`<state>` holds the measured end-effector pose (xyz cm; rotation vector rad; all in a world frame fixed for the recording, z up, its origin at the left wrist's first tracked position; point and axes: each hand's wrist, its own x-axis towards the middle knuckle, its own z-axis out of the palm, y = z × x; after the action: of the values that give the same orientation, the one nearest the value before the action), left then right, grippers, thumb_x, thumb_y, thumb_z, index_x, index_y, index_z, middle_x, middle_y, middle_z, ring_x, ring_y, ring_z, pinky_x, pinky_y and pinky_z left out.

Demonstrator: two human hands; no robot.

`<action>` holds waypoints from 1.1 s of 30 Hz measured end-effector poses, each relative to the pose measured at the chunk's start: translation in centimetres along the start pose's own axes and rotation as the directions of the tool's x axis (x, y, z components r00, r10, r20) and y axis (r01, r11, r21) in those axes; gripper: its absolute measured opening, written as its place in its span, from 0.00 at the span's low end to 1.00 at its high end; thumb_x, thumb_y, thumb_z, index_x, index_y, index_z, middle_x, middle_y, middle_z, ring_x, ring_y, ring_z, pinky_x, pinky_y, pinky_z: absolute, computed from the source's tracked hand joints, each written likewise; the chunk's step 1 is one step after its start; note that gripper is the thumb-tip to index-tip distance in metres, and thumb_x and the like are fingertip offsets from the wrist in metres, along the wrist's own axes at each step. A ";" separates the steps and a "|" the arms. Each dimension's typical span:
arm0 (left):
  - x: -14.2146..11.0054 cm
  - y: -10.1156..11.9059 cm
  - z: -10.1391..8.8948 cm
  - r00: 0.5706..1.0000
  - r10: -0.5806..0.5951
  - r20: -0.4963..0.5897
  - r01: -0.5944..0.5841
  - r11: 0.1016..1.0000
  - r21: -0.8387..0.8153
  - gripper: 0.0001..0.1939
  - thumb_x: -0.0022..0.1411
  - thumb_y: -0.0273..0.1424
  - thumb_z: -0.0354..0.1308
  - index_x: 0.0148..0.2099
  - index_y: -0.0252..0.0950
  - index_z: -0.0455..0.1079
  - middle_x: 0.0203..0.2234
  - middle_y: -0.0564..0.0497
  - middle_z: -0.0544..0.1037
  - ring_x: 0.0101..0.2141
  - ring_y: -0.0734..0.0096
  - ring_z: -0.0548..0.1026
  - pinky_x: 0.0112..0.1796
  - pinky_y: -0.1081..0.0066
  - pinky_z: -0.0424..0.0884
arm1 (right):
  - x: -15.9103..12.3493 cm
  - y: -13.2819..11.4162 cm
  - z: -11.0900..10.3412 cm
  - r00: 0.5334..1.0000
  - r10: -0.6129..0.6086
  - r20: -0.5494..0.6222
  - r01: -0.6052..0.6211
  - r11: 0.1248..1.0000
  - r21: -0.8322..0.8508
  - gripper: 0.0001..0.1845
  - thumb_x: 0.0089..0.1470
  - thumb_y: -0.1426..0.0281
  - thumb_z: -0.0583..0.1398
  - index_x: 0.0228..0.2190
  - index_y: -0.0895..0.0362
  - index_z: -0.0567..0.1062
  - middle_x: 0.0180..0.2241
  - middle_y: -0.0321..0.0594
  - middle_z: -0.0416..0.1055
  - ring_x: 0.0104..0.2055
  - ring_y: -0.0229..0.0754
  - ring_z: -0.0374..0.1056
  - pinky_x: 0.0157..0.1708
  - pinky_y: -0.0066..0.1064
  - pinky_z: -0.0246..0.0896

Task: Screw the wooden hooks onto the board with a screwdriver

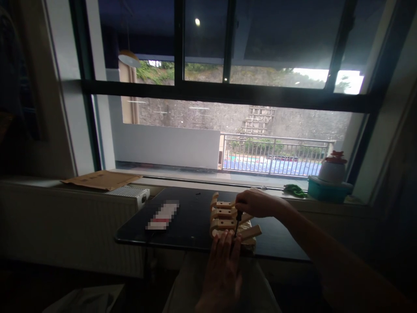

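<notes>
Several pale wooden pieces with curved, hook-like ends and dark holes make up a wooden rack (224,212) near the front edge of the dark table. My right hand (254,202) is closed around the handle of a screwdriver (238,221), which points down with its shaft nearly upright. The screwdriver's tip ends by the nearest wooden piece, close to my left fingers; the exact contact point is hidden. My left hand (224,261) lies flat with fingers stretched over that nearest piece, pressing on it. Beneath the rack's right side is a brownish wrapped bundle (249,248).
A blurred-out flat item (163,216) lies left on the black table (189,234). A brown envelope (100,179) rests on the radiator (107,217). On the sill at right stand a teal box (325,189), a white pot (332,170) and a green cloth (295,190). A large window rises behind.
</notes>
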<state>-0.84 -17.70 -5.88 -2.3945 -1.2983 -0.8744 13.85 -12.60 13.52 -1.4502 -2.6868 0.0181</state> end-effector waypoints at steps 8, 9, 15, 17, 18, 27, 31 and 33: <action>-0.1 0.1 0.2 1.000 -0.009 -0.010 0.009 1.000 -0.004 0.39 0.51 0.23 0.54 0.65 0.37 0.48 0.62 0.45 0.57 0.62 0.56 0.52 0.58 0.51 0.55 | 0.1 0.3 0.8 0.999 0.040 -0.034 -0.040 0.999 -0.004 0.18 0.58 0.63 0.50 0.33 0.60 0.75 0.27 0.40 0.71 0.25 0.34 0.60 0.26 0.26 0.51; -0.1 0.1 0.2 1.000 -0.009 -0.011 0.009 1.000 -0.003 0.40 0.51 0.23 0.54 0.65 0.37 0.47 0.62 0.44 0.57 0.62 0.55 0.52 0.58 0.51 0.55 | 0.1 0.3 0.7 0.999 0.043 -0.034 -0.043 0.999 -0.002 0.19 0.58 0.63 0.49 0.33 0.60 0.75 0.28 0.41 0.71 0.25 0.34 0.60 0.26 0.26 0.51; -0.2 -0.1 -0.1 1.000 0.024 0.013 -0.024 1.000 -0.012 0.42 0.50 0.21 0.56 0.66 0.42 0.46 0.63 0.43 0.53 0.62 0.50 0.50 0.57 0.48 0.56 | -0.4 0.0 -0.2 0.999 -0.007 0.040 0.004 0.998 0.059 0.17 0.54 0.61 0.54 0.39 0.56 0.75 0.32 0.39 0.74 0.27 0.35 0.64 0.24 0.25 0.51; -0.2 -0.1 -0.3 0.999 0.048 0.017 -0.048 0.999 -0.015 0.42 0.49 0.20 0.57 0.65 0.45 0.49 0.64 0.43 0.52 0.62 0.47 0.48 0.56 0.46 0.55 | -0.6 -0.2 -0.4 0.998 -0.040 0.051 0.037 0.997 0.073 0.15 0.55 0.63 0.54 0.40 0.56 0.75 0.34 0.38 0.74 0.29 0.35 0.64 0.25 0.24 0.52; -0.2 -0.1 -0.3 0.998 0.056 0.014 -0.055 0.998 -0.016 0.42 0.48 0.20 0.58 0.64 0.47 0.51 0.64 0.44 0.51 0.62 0.46 0.48 0.56 0.45 0.55 | -0.6 -0.3 -0.4 0.997 -0.052 0.049 0.048 0.996 0.075 0.14 0.55 0.65 0.54 0.39 0.56 0.75 0.33 0.38 0.74 0.29 0.35 0.64 0.25 0.24 0.52; -0.3 -0.2 0.0 0.998 0.064 -0.010 -0.064 0.998 -0.009 0.39 0.49 0.20 0.57 0.62 0.46 0.54 0.64 0.44 0.50 0.62 0.47 0.49 0.56 0.44 0.56 | 0.4 -1.1 0.8 1.000 0.012 -0.023 -0.012 1.000 0.000 0.15 0.58 0.66 0.51 0.35 0.61 0.74 0.30 0.43 0.72 0.28 0.37 0.63 0.26 0.27 0.51; -0.4 -0.4 0.1 0.997 0.075 -0.024 -0.075 0.997 0.004 0.40 0.49 0.20 0.57 0.63 0.46 0.53 0.63 0.42 0.52 0.62 0.47 0.49 0.55 0.44 0.56 | 0.6 -1.0 0.3 0.999 0.047 0.009 -0.047 0.999 -0.007 0.17 0.58 0.63 0.51 0.35 0.61 0.75 0.30 0.43 0.73 0.27 0.37 0.63 0.25 0.26 0.51; -0.4 -0.4 0.2 0.997 0.077 -0.030 -0.077 0.997 0.008 0.40 0.48 0.20 0.58 0.63 0.46 0.53 0.63 0.42 0.53 0.62 0.47 0.50 0.55 0.44 0.57 | 0.4 -0.8 -0.2 0.998 0.053 0.037 -0.053 0.999 0.003 0.17 0.56 0.61 0.53 0.36 0.60 0.75 0.32 0.42 0.73 0.27 0.36 0.64 0.23 0.26 0.51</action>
<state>-1.27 -17.63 -6.33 -2.3993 -1.1876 -0.8790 12.98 -12.71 13.84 -1.5348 -2.6745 0.0546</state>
